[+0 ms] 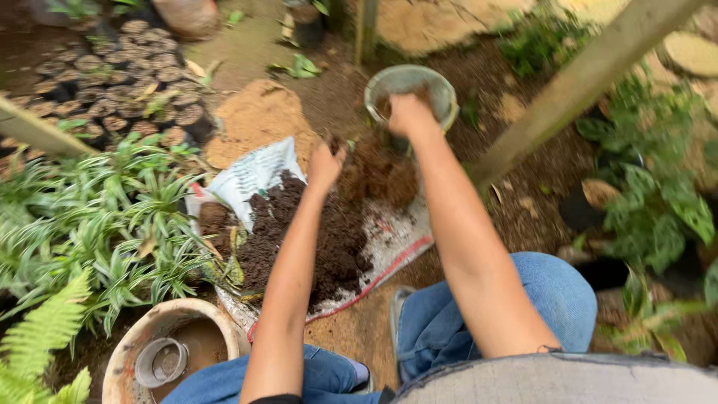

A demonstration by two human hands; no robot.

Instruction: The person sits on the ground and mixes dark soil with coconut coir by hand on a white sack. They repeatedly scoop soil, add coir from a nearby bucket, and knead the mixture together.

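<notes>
Hands: right hand [407,114] on bowl [441,90], left hand [325,164] over soil [299,232].

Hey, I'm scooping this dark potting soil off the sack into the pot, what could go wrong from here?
1. The left hand carries loose soil across a gap to the round grey plastic pot; crumbs may drop onto the bare ground.
2. The right hand grips that pot by its rim only, so it could tip as it fills.
3. The dark soil heap lies near the edge of the white woven sack and may spill off.
</notes>
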